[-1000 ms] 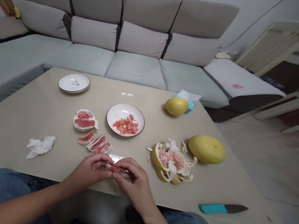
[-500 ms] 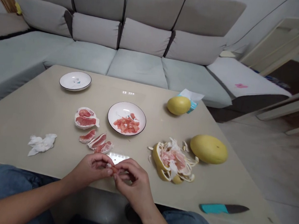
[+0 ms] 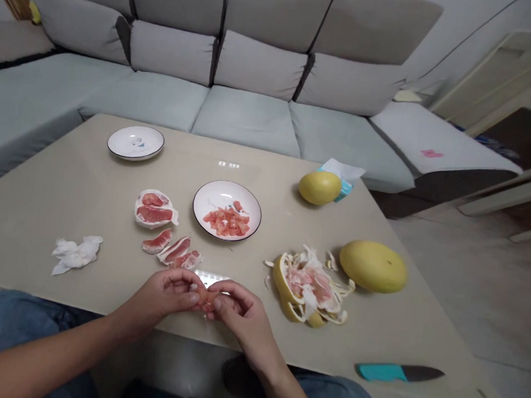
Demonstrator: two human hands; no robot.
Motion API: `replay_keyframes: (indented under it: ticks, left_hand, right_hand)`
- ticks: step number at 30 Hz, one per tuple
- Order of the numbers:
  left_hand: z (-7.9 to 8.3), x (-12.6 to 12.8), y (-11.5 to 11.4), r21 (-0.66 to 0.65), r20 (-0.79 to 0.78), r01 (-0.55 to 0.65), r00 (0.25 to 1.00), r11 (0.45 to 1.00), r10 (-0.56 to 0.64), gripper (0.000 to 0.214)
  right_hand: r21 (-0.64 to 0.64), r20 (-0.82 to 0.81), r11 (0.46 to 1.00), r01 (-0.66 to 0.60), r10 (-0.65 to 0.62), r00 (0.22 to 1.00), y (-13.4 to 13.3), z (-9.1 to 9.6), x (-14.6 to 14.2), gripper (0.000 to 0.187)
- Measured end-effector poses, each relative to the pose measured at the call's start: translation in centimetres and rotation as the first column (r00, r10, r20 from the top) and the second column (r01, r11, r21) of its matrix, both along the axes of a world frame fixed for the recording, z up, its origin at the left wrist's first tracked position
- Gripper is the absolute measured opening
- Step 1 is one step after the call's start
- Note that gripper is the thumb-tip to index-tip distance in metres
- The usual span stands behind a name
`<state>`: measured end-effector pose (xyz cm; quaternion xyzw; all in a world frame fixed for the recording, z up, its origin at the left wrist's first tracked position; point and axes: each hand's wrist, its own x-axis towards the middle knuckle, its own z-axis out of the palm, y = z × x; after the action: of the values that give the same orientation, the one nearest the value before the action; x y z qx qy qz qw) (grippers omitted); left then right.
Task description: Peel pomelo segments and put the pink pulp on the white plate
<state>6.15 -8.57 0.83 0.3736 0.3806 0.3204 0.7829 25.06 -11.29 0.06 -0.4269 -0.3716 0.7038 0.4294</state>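
Near the table's front edge, my left hand (image 3: 168,297) and my right hand (image 3: 240,313) pinch a piece of pink pomelo flesh (image 3: 205,298) between them, fingers closed. Just beyond my left hand lie loose pomelo segments (image 3: 174,250) with white membrane. Behind those sits a larger peeled pomelo chunk (image 3: 156,210). Pulled-out pink flesh (image 3: 229,222) rests on a white dark-rimmed plate (image 3: 208,196). Right of my hands, a yellow pomelo rind (image 3: 281,286) holds strips of peel and membrane.
Two whole yellow pomelos (image 3: 373,266) (image 3: 320,187) stand on the right, the farther by a tissue pack (image 3: 344,190). A knife (image 3: 399,372) with a teal handle lies front right. Crumpled tissue (image 3: 77,253) is at left, another plate (image 3: 135,143) far left. A sofa (image 3: 248,118) lies behind.
My hands have drawn slightly apart, and more of the pink flesh shows between my fingers. The view has shifted a little; the other things stay in place.
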Motion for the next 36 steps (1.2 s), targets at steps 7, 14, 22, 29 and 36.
replay_keyframes:
  ticks: [7, 14, 22, 29, 36]
  left_hand:
    - [-0.7, 0.1, -0.1, 0.122, -0.043, -0.051, 0.997, 0.991, 0.056, 0.017]
    - [-0.1, 0.2, -0.1, -0.026, 0.008, -0.009, 1.0, 1.0, 0.009, 0.015]
    - [0.2, -0.1, 0.1, -0.231, 0.092, 0.026, 0.996, 0.973, -0.004, 0.01]
    - [-0.3, 0.1, 0.0, -0.291, 0.163, -0.012, 0.985, 0.957, 0.062, 0.005]
    - [-0.8, 0.1, 0.0, -0.301, 0.226, -0.03, 0.969, 0.953, 0.101, 0.005]
  right_hand:
    - [0.175, 0.185, 0.98, 0.09, -0.122, 0.975, -0.5, -0.1, -1.0, 0.021]
    - [0.128, 0.109, 0.987, 0.097, -0.111, 0.988, -0.2, -0.3, -0.7, 0.016]
    - [-0.077, -0.019, 0.995, 0.061, -0.062, 0.998, 0.1, -0.5, -0.2, 0.024]
    - [-0.12, -0.04, 0.988, 0.096, -0.102, 0.994, 0.1, -0.7, -0.4, 0.026]
    - [-0.126, -0.057, 0.983, 0.136, -0.144, 0.988, 0.1, -0.6, -0.5, 0.026]
